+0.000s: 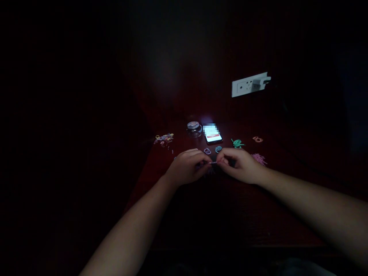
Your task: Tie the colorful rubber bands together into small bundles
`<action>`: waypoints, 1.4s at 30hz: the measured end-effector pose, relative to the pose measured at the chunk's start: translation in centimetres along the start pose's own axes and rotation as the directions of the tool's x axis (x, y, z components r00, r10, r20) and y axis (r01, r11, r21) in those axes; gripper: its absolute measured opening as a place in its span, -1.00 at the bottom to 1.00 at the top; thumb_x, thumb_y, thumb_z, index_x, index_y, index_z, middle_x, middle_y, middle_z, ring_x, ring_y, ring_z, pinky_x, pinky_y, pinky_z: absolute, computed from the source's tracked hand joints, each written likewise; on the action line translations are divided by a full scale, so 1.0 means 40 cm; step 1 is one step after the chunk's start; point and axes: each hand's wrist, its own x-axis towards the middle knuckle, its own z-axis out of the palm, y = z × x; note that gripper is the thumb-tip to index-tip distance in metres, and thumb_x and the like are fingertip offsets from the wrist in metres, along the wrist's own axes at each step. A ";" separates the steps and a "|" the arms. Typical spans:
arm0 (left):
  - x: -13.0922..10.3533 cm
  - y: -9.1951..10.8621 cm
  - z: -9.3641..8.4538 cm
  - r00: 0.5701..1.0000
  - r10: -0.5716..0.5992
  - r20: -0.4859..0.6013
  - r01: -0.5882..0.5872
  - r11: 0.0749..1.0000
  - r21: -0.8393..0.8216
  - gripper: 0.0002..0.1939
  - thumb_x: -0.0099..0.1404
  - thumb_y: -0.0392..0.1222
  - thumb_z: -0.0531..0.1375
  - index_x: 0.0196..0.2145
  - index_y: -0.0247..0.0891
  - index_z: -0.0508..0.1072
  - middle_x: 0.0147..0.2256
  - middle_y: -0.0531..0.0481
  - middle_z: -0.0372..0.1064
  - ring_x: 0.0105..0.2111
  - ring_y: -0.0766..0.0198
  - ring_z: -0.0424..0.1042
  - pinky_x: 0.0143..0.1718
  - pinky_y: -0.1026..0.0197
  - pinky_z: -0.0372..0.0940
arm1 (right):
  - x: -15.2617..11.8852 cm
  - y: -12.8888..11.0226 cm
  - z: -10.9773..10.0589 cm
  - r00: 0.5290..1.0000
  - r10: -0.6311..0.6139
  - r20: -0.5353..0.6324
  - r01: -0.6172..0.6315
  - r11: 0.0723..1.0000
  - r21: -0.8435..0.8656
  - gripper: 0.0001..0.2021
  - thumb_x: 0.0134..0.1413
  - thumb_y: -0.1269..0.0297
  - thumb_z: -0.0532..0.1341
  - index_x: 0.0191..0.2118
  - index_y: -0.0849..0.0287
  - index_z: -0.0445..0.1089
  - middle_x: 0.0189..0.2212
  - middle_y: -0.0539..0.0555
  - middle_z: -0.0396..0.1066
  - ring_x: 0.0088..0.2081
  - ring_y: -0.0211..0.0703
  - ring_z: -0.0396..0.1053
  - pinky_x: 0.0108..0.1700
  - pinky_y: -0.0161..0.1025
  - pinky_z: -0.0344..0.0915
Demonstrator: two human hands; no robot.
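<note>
we find left hand (188,165) and right hand (241,164), grip closed, pinching a thin band (213,163) between them, purple loops (205,153) at its eleven o'clock seemingly set apart, mixed heap (166,138) at ten o'clock seemingly unsorted.

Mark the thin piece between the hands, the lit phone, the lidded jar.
Thin piece (212,163): head view, middle of its exposed stretch.
Lit phone (212,133): head view, mid-screen.
Lidded jar (195,132): head view, side below the lid.

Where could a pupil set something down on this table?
Apparently the dark stretch of table on the near side of the left hand and right hand; also a narrow gap between jar and scattered bits. Crowded: beyond the hands, around the phone, blue rings and green strands.
</note>
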 end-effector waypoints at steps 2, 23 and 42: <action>0.000 0.001 0.000 1.000 -0.003 0.001 0.003 1.000 -0.010 -0.86 0.37 -0.15 0.13 -0.25 -0.21 0.45 -0.38 0.03 0.45 -0.36 0.32 0.41 -0.14 0.14 0.34 | 0.001 0.001 0.001 1.000 0.001 0.001 -0.001 1.000 0.009 -0.90 0.16 0.30 0.18 -0.37 0.19 0.33 -0.58 -0.09 0.21 -0.52 -0.33 0.14 -0.49 -0.34 0.11; -0.002 0.004 0.006 0.999 -0.035 0.026 0.036 0.999 -0.039 -0.92 0.33 -0.21 0.16 -0.31 -0.19 0.44 -0.36 0.08 0.47 -0.34 0.34 0.44 0.11 0.04 0.26 | 0.000 -0.012 -0.006 0.998 -0.064 -0.017 0.063 0.996 -0.064 -0.88 0.16 0.30 0.18 -0.38 0.20 0.37 -0.58 -0.06 0.25 -0.55 -0.31 0.20 -0.48 -0.33 0.17; -0.007 0.013 0.003 0.996 -0.080 -0.032 0.077 0.994 -0.079 -0.92 0.31 -0.19 0.17 -0.26 -0.20 0.45 -0.44 0.12 0.49 -0.43 0.40 0.47 -0.33 0.28 0.35 | 0.001 -0.016 -0.005 0.999 -0.015 -0.030 0.013 0.998 -0.067 -0.80 0.20 0.21 0.18 -0.39 0.19 0.40 -0.56 -0.04 0.24 -0.51 -0.28 0.20 -0.46 -0.31 0.19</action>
